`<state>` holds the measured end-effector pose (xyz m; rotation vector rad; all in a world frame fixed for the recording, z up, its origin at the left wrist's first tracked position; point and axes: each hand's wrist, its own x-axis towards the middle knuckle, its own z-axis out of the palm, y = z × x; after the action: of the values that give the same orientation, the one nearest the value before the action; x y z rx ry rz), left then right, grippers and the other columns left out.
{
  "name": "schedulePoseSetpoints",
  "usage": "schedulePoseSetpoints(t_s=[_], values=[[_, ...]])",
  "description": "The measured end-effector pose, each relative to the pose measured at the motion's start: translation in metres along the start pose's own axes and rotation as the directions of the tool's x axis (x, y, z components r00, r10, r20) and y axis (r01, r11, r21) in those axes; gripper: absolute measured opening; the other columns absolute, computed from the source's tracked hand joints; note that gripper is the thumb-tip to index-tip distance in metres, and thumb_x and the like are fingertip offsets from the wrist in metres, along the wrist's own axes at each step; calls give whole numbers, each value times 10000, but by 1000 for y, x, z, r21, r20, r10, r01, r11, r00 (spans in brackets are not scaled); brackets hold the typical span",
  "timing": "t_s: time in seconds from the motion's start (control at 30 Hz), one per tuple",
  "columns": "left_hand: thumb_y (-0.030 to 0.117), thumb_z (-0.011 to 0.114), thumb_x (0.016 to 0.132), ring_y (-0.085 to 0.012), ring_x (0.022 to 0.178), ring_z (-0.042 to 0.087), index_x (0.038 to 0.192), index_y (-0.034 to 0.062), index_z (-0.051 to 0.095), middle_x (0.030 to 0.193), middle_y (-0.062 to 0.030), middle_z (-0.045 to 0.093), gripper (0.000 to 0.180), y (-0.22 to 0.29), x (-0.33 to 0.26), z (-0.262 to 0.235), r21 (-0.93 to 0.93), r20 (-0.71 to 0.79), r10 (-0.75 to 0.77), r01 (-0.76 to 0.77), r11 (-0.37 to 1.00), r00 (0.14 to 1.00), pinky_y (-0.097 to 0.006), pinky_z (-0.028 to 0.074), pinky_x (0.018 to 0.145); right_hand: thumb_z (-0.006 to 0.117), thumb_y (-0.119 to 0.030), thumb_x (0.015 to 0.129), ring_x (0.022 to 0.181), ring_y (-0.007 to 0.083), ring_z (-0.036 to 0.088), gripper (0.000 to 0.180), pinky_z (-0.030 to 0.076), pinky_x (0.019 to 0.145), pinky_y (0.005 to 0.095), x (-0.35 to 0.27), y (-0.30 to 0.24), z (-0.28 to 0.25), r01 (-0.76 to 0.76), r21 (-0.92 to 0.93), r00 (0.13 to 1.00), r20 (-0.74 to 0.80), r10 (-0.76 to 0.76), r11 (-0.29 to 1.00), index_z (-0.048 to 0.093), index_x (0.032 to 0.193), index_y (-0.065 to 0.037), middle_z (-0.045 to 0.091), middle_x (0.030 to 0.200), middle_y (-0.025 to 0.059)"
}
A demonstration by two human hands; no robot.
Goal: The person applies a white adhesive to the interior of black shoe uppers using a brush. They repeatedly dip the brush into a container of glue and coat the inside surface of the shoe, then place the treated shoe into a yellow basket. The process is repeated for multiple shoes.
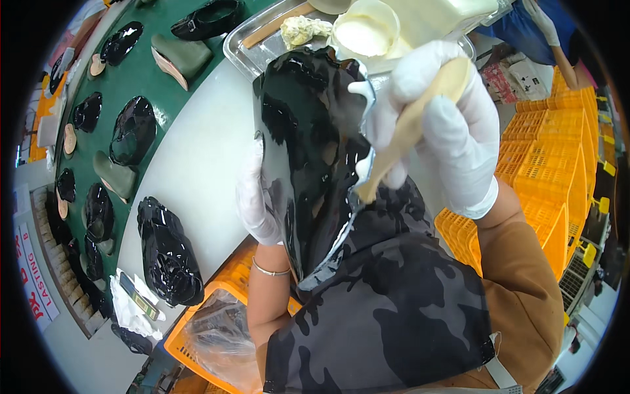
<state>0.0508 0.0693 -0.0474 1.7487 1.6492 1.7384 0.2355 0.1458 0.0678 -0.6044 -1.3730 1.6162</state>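
Upper: glossy black shoe upper, held up above the lap, in front of the metal tray; long side facing the camera, surface strongly reflective.
Edge: white, paste-like coating in an uneven band along the upper's right margin, thicker in lobes near the top.
Right hand: white-gloved right hand, fingers closed round a flat tan applicator; applicator slants down-left, tip at the coated margin.
Left hand: white-gloved left hand at the upper's left side, supporting it in a grip; some fingers hidden behind the material. Bangle on the wrist.
Lap: grey-and-black camouflage apron below the upper.
Tray: metal tray beyond the upper, bearing a round white tub, a crumpled yellowish lump and a wooden handle.
Worktop: white tabletop; second black upper on it, crumpled white paper just beside.
Belt: green surface at left, with black uppers and green lasts.
Crates: orange basket lower left, clear plastic inside; stacked orange crates at right.
Co-worker: gloved hand, upper right.
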Motion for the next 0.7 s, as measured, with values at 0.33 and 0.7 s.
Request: schedulePoseSetpoints(t_s=[0.33,0.7], values=[[89,457,868,-273,1127,504,1167,-76,501,1185,-196,532,345,-11,-7,1,-270,-27,-6,-1,963,1000,-362,354,998,597,-227,842,515,155,571,308,470,538,250,1,-9,-11,44,-174,997,73,-32,984,426,976,-10,564,723,116],[216,343,916,-260,1162,465,1154,-94,514,1226,-184,504,427,-1,-6,10,-122,-42,-155,149,981,987,-357,313,1019,605,-106,821,543,136,577,290,474,550,220,11,7,-29,141,-405,979,191,-68,904,421,996,34,559,759,89]])
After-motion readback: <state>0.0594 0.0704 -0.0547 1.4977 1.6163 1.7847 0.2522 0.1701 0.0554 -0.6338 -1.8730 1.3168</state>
